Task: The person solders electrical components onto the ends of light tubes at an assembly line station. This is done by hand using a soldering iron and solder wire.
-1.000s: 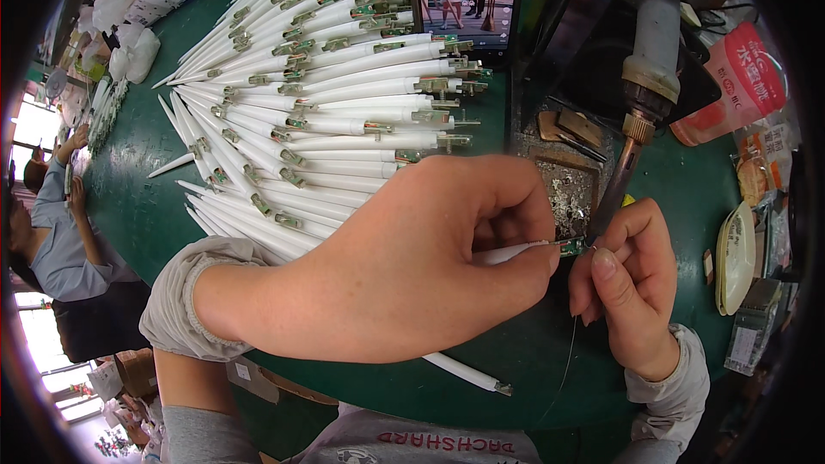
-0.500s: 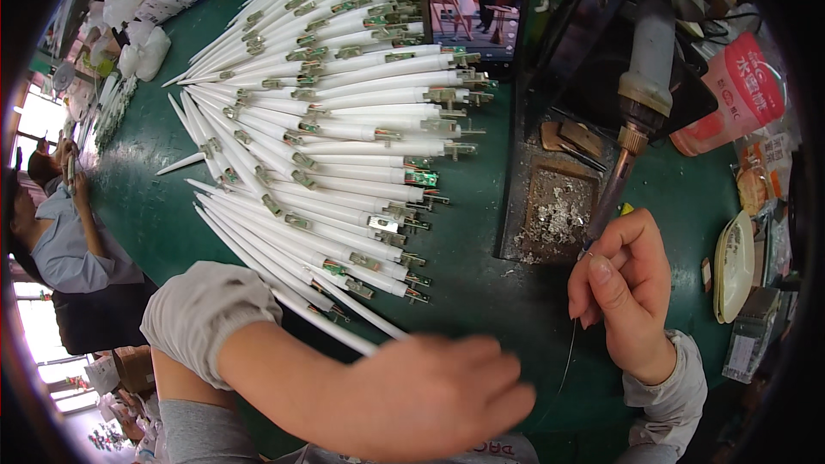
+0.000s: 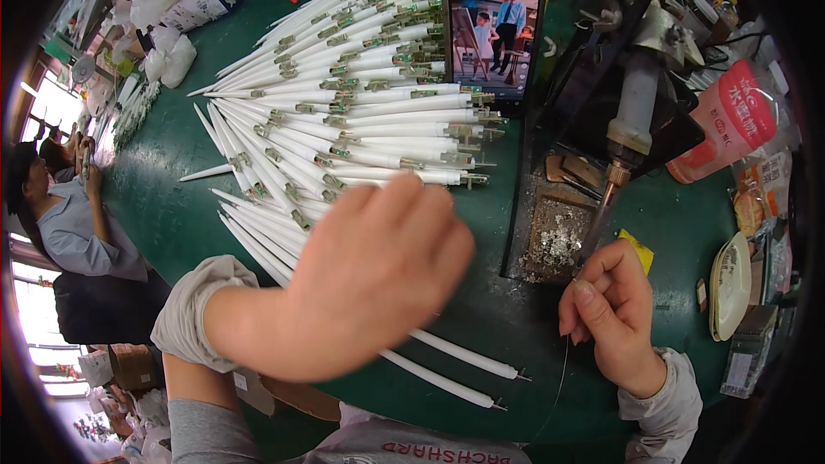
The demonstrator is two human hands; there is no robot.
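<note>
Green worktop [image 3: 507, 318] is open between right hand [image 3: 614, 318], fingers pinching wire [image 3: 565, 369], and left hand [image 3: 365, 283], fingers too blurred to judge. White metal-ended sticks [image 3: 421, 104] fan out far left, two by the near edge.

The person's left hand [image 3: 378, 279] is blurry over white sticks [image 3: 258, 163] fanned out on the green bench [image 3: 516, 326]. The right hand [image 3: 612, 314] pinches a thin wire [image 3: 564, 382] near the tip of a hot-metal tool [image 3: 633, 120]. Two white sticks lie near the person. A phone [image 3: 497, 30] stands behind a little tray of silver crumbs [image 3: 557, 236].
</note>
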